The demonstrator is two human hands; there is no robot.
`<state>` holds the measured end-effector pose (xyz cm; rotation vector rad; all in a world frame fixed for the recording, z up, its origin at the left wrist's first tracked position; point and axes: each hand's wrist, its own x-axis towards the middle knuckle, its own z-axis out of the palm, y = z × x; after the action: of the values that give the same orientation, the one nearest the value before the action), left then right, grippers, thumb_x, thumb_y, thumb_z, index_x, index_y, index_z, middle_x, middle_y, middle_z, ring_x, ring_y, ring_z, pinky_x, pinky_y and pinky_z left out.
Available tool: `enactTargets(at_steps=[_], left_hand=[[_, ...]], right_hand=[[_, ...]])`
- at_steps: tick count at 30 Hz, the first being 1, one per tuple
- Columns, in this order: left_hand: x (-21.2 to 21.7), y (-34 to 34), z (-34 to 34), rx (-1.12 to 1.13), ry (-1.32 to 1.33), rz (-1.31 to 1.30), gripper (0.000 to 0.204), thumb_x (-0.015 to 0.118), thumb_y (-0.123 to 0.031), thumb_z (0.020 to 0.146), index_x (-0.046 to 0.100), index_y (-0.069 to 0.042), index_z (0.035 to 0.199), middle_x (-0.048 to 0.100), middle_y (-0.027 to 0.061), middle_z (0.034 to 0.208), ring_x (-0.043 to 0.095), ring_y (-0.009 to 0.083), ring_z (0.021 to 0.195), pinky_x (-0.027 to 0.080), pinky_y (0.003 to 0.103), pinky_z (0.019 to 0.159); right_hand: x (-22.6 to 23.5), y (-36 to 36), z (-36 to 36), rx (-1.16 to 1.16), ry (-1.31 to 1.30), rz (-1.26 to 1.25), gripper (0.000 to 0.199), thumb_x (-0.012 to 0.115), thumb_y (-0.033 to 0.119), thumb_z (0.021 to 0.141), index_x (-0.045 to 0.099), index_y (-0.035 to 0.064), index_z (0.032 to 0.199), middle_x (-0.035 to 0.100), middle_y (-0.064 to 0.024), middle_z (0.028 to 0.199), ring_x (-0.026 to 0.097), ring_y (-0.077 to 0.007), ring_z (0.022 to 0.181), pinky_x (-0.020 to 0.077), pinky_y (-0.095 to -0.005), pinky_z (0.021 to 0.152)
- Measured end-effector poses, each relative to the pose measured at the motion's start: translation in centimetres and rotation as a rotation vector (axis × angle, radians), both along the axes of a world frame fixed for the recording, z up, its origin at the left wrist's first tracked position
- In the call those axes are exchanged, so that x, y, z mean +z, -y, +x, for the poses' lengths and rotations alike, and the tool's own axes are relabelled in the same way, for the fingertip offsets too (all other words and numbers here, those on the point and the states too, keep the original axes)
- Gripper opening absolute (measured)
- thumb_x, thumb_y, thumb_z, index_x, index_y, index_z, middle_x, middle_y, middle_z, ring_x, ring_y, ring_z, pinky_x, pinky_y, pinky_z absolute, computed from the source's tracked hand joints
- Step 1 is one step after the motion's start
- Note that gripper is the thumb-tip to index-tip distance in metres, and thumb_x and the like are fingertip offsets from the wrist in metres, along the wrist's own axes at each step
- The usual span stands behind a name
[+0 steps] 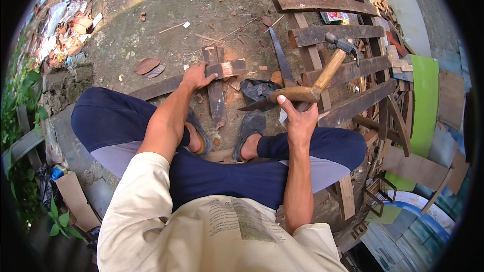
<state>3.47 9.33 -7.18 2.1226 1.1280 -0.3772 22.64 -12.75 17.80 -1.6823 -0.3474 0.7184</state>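
My left hand (196, 76) grips a dark wooden plank (161, 84), its thumb stretched along the top. That plank lies across a shorter wooden piece (217, 103), and its right end shows a freshly cut, pale patch. In my right hand (301, 121) is a machete with a curved wooden handle (295, 93); its dark blade (257, 105) points left. The fingers under the handle are hidden. A claw hammer (333, 63) is just beyond the machete's handle, over the slats; whether the two touch I cannot tell.
A slatted wooden frame (330, 4) stretches along the right. Near it are a handsaw (280, 55) and a black plastic bag (259, 89). My sandalled feet are close to the planks. Dry leaves (147, 65) and wood chips litter the ground; a green board (422, 106) stands at right.
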Motion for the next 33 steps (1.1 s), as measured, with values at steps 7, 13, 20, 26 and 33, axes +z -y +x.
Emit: enactTargets(at_steps=[7,13,20,26,33], left_hand=[[0.7,3.4,-0.9,-0.125,-0.007,0.193,0.080,0.082,-0.060,0.069,0.063,-0.006,0.124,0.060,0.0166,0.117,0.057,0.0357,0.117,0.047,0.047,0.100],[1.1,5.3,-0.7,-0.091,0.015,0.218,0.069,0.082,-0.051,0.074,0.062,-0.007,0.123,0.059,0.0152,0.115,0.057,0.0349,0.115,0.048,0.047,0.097],[1.5,6.1,0.1,-0.089,0.109,0.195,0.069,0.079,-0.049,0.078,0.058,-0.007,0.129,0.058,0.0145,0.121,0.055,0.0341,0.119,0.045,0.047,0.100],[2.2,7.4,-1.0,-0.053,0.003,0.128,0.075,0.076,-0.039,0.083,0.045,-0.013,0.146,0.053,0.0128,0.139,0.047,0.0297,0.134,0.036,0.048,0.112],[4.2,7.1,-2.9,0.144,-0.152,0.073,0.056,0.071,-0.032,0.090,0.052,-0.016,0.140,0.055,0.0105,0.137,0.049,0.0304,0.134,0.042,0.050,0.109]], right_hand=[[0.5,0.1,-0.4,-0.005,0.025,0.023,0.048,0.084,-0.001,0.080,0.056,-0.0037,0.118,0.067,-0.0105,0.108,0.066,-0.0173,0.099,0.0537,-0.0301,0.087],[1.0,0.3,-0.8,-0.001,0.080,0.012,0.047,0.085,0.000,0.080,0.057,-0.0040,0.118,0.067,-0.0114,0.109,0.066,-0.0175,0.098,0.0536,-0.0303,0.088],[0.8,0.5,-0.5,0.017,0.103,0.001,0.048,0.086,0.003,0.079,0.057,-0.0044,0.117,0.068,-0.0114,0.107,0.065,-0.0179,0.099,0.0526,-0.0307,0.089],[0.7,0.5,-1.3,0.043,0.123,0.002,0.049,0.088,0.007,0.079,0.058,-0.0044,0.116,0.067,-0.0121,0.109,0.064,-0.0197,0.101,0.0504,-0.0328,0.093],[-0.4,1.5,-1.4,0.059,0.135,0.019,0.050,0.087,0.006,0.080,0.057,-0.0048,0.119,0.066,-0.0131,0.112,0.063,-0.0215,0.105,0.0485,-0.0338,0.097]])
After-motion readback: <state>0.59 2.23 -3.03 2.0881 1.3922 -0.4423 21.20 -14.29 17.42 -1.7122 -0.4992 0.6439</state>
